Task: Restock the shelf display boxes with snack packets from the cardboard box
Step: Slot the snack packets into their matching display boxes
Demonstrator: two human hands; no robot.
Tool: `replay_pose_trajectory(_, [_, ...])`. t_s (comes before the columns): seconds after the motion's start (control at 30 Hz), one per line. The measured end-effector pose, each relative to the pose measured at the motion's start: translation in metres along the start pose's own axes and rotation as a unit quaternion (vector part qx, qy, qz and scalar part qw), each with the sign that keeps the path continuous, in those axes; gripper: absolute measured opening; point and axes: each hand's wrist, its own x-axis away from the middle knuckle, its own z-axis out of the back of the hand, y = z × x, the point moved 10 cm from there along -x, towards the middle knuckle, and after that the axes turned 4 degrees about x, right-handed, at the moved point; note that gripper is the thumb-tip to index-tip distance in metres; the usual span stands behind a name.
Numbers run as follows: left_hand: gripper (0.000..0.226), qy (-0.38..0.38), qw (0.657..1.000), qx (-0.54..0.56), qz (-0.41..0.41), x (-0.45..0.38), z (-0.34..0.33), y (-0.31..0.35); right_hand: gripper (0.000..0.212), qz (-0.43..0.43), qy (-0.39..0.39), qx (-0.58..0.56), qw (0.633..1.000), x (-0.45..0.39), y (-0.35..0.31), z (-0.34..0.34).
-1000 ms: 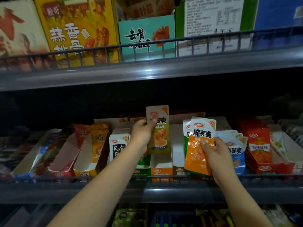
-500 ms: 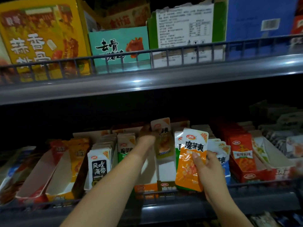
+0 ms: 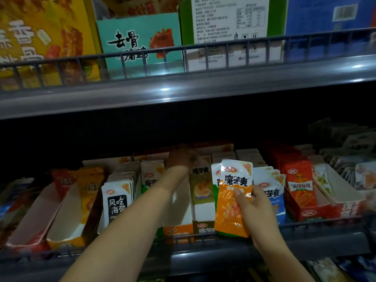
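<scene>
- Hands: we see the left hand [image 3: 179, 159] stretched deep into the lower shelf [image 3: 203, 259], at the back of the middle display boxes, where the light is poor. Its fingers sit at the top edge of an olive-brown packet [image 3: 201, 185]; we cannot tell whether they pinch it or merely touch it.
- Right hand [image 3: 255, 202]: held at the front edge of the same shelf, thumb curled over the face of an orange packet [image 3: 232, 202] and fingers behind it, so the packet is pinched upright, just in front of the boxes.
- Olive-brown packet: upright at the back of a narrow olive display box [image 3: 203, 224], whose front part shows a bare white floor.
- Neighbouring orange display box [image 3: 178, 231], to its left at the front rail: we see its white inner wall, partly hidden by the left forearm.
- Blue-and-white packets [image 3: 271, 192]: stacked upright directly behind the right hand.
- Red display box [image 3: 317, 212], toward the right end of the shelf: it holds red packets [image 3: 300, 186] standing in a row.
- Black-and-white packets [image 3: 117, 200]: a full row left of the forearm; further left a yellow display box [image 3: 67, 239] and a red one stand mostly unfilled, with a few packets at the rear.
- Upper shelf [image 3: 183, 92]: behind its wire rail stand a yellow carton [image 3: 44, 37], a teal carton [image 3: 140, 39], a green-and-white carton [image 3: 230, 21] and a blue carton [image 3: 327, 15].
- Cardboard supply box: outside our view.
</scene>
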Motion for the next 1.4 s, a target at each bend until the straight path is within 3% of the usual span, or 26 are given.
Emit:
replay_pose_trajectory(0.13, [0.033,-0.017,0.996,-0.070,-0.045,0.007,-0.011,0.004,0.007,-0.015,-0.010,-0.007,1.000,-0.001,0.003,-0.005])
replay_pose_trajectory(0.2, [0.034,0.002,0.998,-0.042,-0.055,0.017,-0.006,0.005,0.006,-0.018,-0.011,-0.005,1.000,-0.001,0.004,-0.006])
replay_pose_trajectory(0.3, [0.028,0.047,0.988,0.141,-0.040,0.049,0.009,0.006,0.005,-0.020,-0.017,-0.006,1.000,0.001,0.002,-0.010])
replay_pose_trajectory(0.43, [0.029,-0.032,0.945,0.322,0.050,0.102,-0.004,0.007,0.008,-0.032,-0.052,-0.011,0.998,0.007,0.005,-0.025])
replay_pose_trajectory(0.53, [0.043,-0.025,0.900,0.427,0.082,0.127,-0.004,0.002,0.014,-0.021,-0.090,-0.003,0.996,0.014,0.003,-0.040])
replay_pose_trajectory(0.63, [0.042,0.033,0.904,0.414,0.101,0.139,0.009,-0.013,0.022,-0.020,-0.130,0.013,0.991,0.021,0.003,-0.054])
replay_pose_trajectory(0.9, [0.028,0.099,0.911,0.372,0.150,0.167,0.030,-0.042,0.030,-0.047,-0.217,0.087,0.971,0.028,0.014,-0.074])
replay_pose_trajectory(1.07, [0.035,0.112,0.866,0.450,0.188,0.168,0.038,-0.060,0.023,-0.018,-0.178,0.101,0.979,0.024,0.006,-0.061])
replay_pose_trajectory(1.27, [0.035,0.125,0.856,0.467,0.182,0.164,0.045,-0.058,0.015,0.056,-0.096,0.169,0.979,0.015,-0.021,-0.026])
replay_pose_trajectory(1.4, [0.026,0.132,0.850,0.481,0.171,0.159,0.048,-0.049,0.023,0.101,0.005,0.166,0.981,0.012,-0.044,0.011])
